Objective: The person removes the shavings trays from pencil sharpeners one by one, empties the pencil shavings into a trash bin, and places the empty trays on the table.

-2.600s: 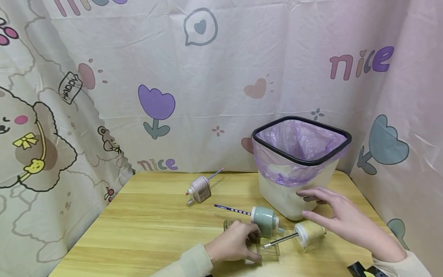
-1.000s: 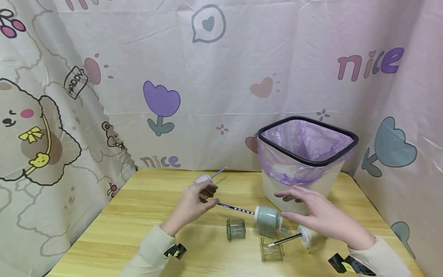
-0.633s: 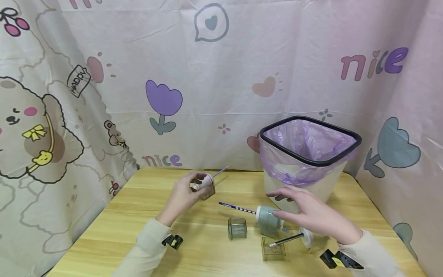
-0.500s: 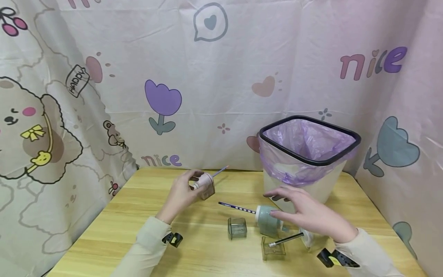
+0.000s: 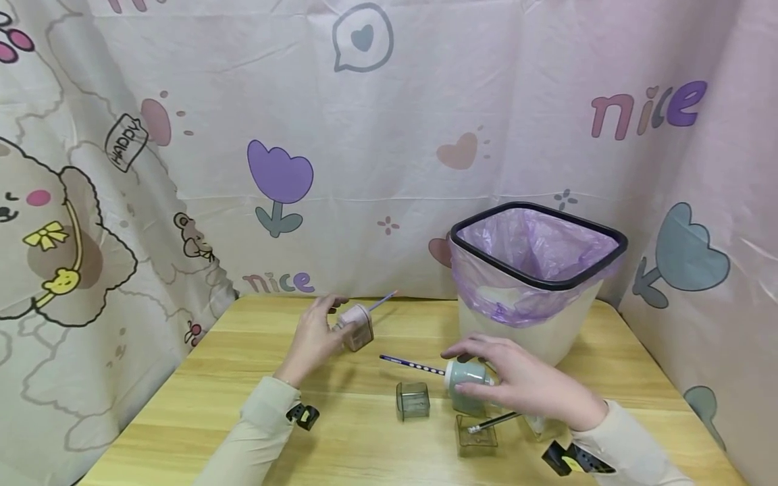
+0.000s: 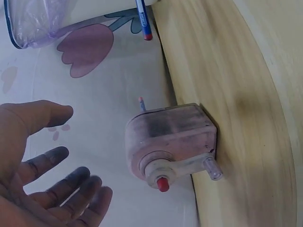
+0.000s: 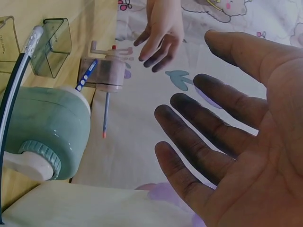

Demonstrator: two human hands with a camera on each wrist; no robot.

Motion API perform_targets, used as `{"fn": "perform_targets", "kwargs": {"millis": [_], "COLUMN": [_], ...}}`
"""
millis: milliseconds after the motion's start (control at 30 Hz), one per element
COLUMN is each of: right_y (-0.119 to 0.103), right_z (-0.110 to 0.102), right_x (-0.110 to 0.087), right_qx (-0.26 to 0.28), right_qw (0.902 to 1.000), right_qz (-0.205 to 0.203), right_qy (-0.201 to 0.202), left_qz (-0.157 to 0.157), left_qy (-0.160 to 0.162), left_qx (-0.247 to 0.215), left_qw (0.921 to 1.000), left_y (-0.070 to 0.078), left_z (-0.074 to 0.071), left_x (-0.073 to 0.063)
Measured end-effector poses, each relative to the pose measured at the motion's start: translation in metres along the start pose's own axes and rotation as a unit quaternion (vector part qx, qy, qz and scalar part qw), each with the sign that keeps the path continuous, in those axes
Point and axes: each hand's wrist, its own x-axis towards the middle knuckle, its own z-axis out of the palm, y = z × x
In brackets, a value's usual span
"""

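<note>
A pink crank pencil sharpener (image 5: 360,331) stands near the back of the table, a blue pencil (image 5: 383,300) sticking out of its far side. Its crank (image 6: 184,168) and red knob face my left hand (image 5: 316,341), which is spread beside it; the left wrist view shows a gap between them. My right hand (image 5: 523,381) hovers with extended fingers over a green sharpener (image 5: 467,374), which holds a dark blue dotted pencil (image 5: 413,365). Mostly hidden behind the right hand is a yellow sharpener (image 5: 537,426) with a black pencil (image 5: 492,422) in it.
Two see-through shavings drawers (image 5: 412,405) lie on the wooden table (image 5: 352,432) in front, one under the black pencil's end. A bin (image 5: 516,331) with a purple liner (image 5: 504,307) stands at the back right. A printed curtain (image 5: 377,148) hangs behind.
My left hand has gone from the see-through drawers leftward and back to the pink sharpener. My right hand has drifted left, from the yellow sharpener to above the green one.
</note>
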Motion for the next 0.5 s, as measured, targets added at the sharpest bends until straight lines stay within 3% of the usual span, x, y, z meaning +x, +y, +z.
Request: {"fn": "perform_targets", "kwargs": {"millis": [500], "right_y": [-0.0094], "right_z": [0.0034], "right_x": [-0.0027], "right_qx": [0.01], "right_qw": [0.9998], "right_qz": [0.007], "right_qy": [-0.018], "left_qz": [-0.027], "left_qy": [-0.009], "left_qx": [0.024], "left_qw": [0.9993], "left_y": [-0.0082], "left_z": [0.0052], "left_x": [0.0041]}}
